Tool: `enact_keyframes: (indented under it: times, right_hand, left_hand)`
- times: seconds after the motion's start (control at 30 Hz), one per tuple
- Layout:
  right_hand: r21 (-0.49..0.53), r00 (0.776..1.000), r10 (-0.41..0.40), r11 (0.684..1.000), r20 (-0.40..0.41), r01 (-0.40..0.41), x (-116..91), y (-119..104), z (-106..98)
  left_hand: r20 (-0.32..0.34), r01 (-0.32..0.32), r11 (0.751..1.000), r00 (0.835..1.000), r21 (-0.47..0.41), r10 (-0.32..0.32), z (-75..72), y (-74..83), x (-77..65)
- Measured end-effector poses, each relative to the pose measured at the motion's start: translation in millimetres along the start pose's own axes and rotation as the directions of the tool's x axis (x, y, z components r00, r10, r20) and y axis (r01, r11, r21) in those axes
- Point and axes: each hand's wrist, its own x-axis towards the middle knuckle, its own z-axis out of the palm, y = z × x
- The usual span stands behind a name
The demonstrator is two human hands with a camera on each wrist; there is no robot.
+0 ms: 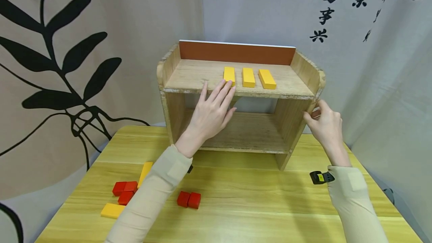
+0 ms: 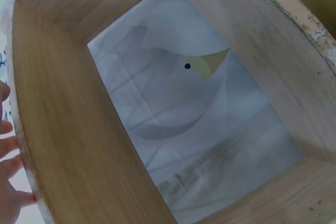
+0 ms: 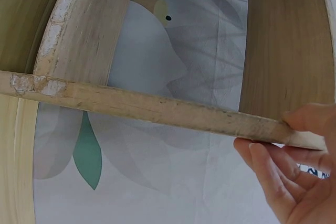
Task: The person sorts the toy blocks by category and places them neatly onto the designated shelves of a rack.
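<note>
A two-tier wooden shelf [image 1: 199, 71] stands on the table, with three yellow blocks [image 1: 248, 77] lying in a row on its upper board. My left hand [image 1: 213, 112] reaches over the board's front edge, fingers extended and spread. Its fingertips overlap the leftmost yellow block [image 1: 229, 73]; whether they touch it, I cannot tell. In the left wrist view only part of that hand [image 2: 9, 166] shows at the left border. At the shelf's right side, my right hand [image 1: 324, 126] pinches the front edge of the side panel [image 3: 173, 109], thumb on one face and fingers on the other.
Several red blocks [image 1: 125, 197] and yellow blocks [image 1: 113, 210] lie at the table's left, partly behind my left sleeve. Two red blocks [image 1: 189, 200] sit side by side in front of the shelf. A printed curtain [image 1: 256, 6] hangs behind the wooden table [image 1: 243, 205].
</note>
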Motion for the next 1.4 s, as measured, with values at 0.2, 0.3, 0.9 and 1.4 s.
enact_keyframes:
  times: [0.2, 0.3, 0.9, 1.4]
  right_hand:
    - [0.003, 1.0, -0.002, 1.0, 0.001, 0.002, 0, -1, 1]
    - [0.003, 1.0, 0.001, 1.0, 0.005, -0.001, 0, -1, 1]
    - [0.003, 1.0, 0.004, 1.0, 0.01, -0.004, 0, -1, 0]
    - [0.01, 1.0, 0.002, 1.0, 0.007, -0.002, 0, 0, -1]
  left_hand:
    - [-0.05, -0.023, 0.999, 0.999, -0.045, 0.021, 0.3, -1.4, -4.3]
    - [-0.105, -0.05, 0.995, 0.994, -0.084, 0.041, -2.0, -3.1, -9.3]
    - [0.144, 0.217, 0.765, 0.976, -0.606, -0.162, -24.3, -27.8, -85.7]
    - [0.682, 0.703, 0.447, 0.69, -0.554, -0.24, -18.5, -78.2, -195.0]
